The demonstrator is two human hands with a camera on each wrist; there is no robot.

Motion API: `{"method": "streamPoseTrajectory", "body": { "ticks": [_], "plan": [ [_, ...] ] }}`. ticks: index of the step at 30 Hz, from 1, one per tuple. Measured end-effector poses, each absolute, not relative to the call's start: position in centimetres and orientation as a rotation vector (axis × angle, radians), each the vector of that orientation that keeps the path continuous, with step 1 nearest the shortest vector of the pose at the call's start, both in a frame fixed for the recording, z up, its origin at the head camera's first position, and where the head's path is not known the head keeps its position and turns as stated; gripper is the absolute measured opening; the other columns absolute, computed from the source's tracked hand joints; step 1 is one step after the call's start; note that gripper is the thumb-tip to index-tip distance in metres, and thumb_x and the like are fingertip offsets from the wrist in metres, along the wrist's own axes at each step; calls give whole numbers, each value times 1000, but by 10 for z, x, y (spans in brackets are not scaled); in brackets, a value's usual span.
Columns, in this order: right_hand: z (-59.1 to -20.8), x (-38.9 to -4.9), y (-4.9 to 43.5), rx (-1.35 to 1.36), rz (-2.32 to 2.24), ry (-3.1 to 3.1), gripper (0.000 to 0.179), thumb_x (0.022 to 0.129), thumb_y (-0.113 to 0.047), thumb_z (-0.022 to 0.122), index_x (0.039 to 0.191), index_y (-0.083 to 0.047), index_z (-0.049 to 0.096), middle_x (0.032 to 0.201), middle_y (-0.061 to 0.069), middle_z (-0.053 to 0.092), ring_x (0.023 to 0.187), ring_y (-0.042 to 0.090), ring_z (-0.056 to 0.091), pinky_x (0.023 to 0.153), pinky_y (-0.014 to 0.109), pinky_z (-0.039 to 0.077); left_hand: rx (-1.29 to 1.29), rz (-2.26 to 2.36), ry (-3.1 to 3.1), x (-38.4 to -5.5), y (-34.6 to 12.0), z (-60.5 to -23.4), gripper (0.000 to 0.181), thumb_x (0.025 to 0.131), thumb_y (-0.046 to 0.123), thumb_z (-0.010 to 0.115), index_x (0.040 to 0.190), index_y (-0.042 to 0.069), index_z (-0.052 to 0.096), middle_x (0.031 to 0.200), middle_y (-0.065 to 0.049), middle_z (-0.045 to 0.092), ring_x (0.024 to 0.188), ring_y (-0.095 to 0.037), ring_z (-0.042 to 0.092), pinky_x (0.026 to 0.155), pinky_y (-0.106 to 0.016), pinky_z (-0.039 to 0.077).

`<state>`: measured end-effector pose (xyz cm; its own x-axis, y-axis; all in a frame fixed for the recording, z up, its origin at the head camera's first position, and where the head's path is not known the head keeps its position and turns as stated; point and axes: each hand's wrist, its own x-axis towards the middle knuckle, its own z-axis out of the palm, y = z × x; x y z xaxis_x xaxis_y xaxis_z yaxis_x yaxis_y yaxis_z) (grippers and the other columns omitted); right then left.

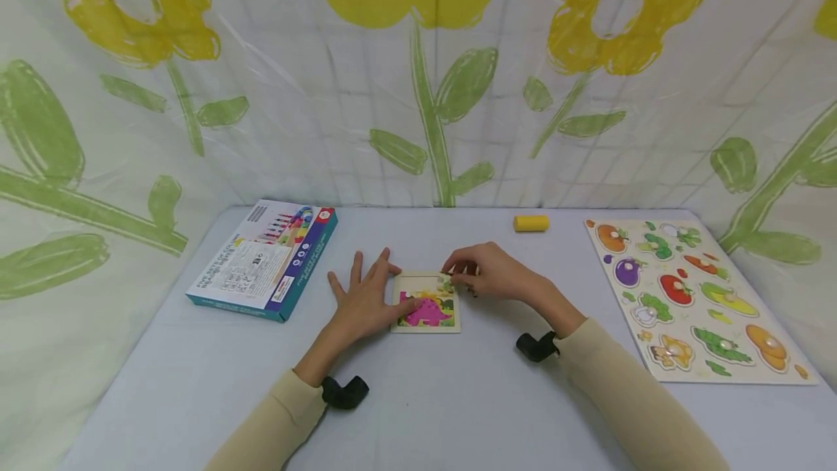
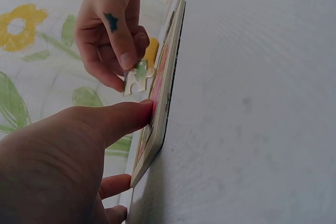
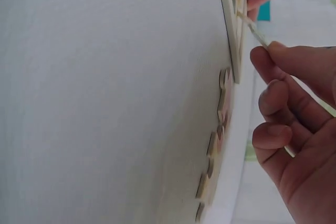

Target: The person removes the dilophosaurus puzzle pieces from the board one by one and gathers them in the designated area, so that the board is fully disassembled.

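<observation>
A small square wooden jigsaw tray (image 1: 426, 328) with a pink dinosaur picture lies flat on the table between both hands. My left hand (image 1: 365, 305) rests at its left side, fingers spread, with the thumb (image 2: 123, 119) straight on the picture and a fingertip against the edge. Over the tray's upper right corner, my right hand (image 1: 493, 272) pinches a jigsaw piece (image 2: 137, 77) with a green print between thumb and index finger. The piece is tilted, its lower end close to the tray; contact is unclear. Loose jigsaw pieces (image 3: 212, 163) lie beside the tray, mostly hidden by my right hand in the head view.
A flat teal-edged box (image 1: 261, 260) lies at the left. On the right is a large vegetable peg board (image 1: 702, 300). A yellow cylinder (image 1: 531, 224) lies near the back edge, before a flower-printed curtain (image 1: 281, 115).
</observation>
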<state>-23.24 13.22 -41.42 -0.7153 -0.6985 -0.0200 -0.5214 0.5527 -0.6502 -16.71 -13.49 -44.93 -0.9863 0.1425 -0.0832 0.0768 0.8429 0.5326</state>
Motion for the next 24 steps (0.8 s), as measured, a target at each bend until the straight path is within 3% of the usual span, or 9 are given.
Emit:
{"method": "streamPoseTrajectory", "body": {
  "ticks": [24],
  "plan": [
    [-417,-227,211,-790,-996,2622,14,97,-13,75,111,-17,78,91,-3,76,76,14,61,67,24,50,177,848,2893,-168,-135,-454,80,88,62,73,150,16,50,179,-9,20,166,-47,-8,117,-83,-21]
  ]
}}
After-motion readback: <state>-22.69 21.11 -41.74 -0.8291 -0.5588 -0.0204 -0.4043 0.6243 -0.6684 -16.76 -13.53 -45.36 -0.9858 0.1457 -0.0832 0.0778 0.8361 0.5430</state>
